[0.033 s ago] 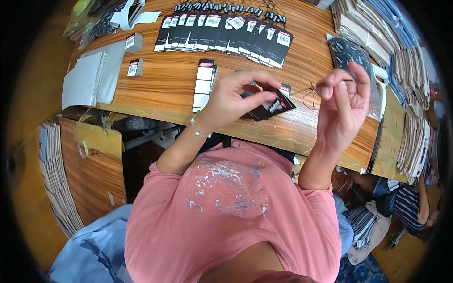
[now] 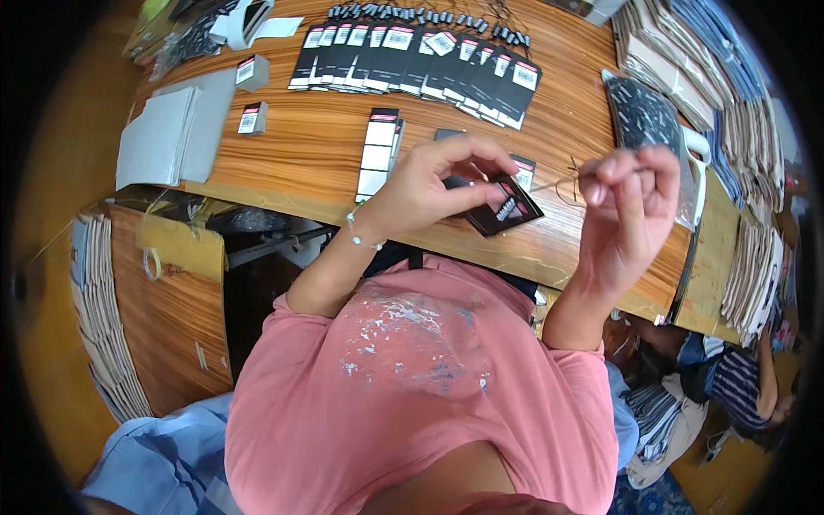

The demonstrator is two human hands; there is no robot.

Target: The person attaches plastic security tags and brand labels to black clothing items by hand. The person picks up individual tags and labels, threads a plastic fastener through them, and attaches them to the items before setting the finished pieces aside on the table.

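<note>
My left hand (image 2: 429, 184) was pinched shut on a black hang tag (image 2: 506, 210), thumb and fingers gripping its upper edge so the card hung just above the near edge of the wooden worktop (image 2: 318, 154). My right hand (image 2: 631, 206) was raised beside it, fingertips closed on a thin string loop (image 2: 571, 178) that ran leftward toward the tag. That was the relation that counted: the string's free end pointed from the right hand straight at the tag's top corner, the two nearly touching, with the tag's long axis tilted down and to the right. The right hand was the one nearer the string; the left only steadied the card.

Farther back on the worktop lay a fanned row of black tags (image 2: 412, 56), a short stack of tags (image 2: 378, 154) in front of it, and a pile of grey sheets (image 2: 167, 137) to the left.
</note>
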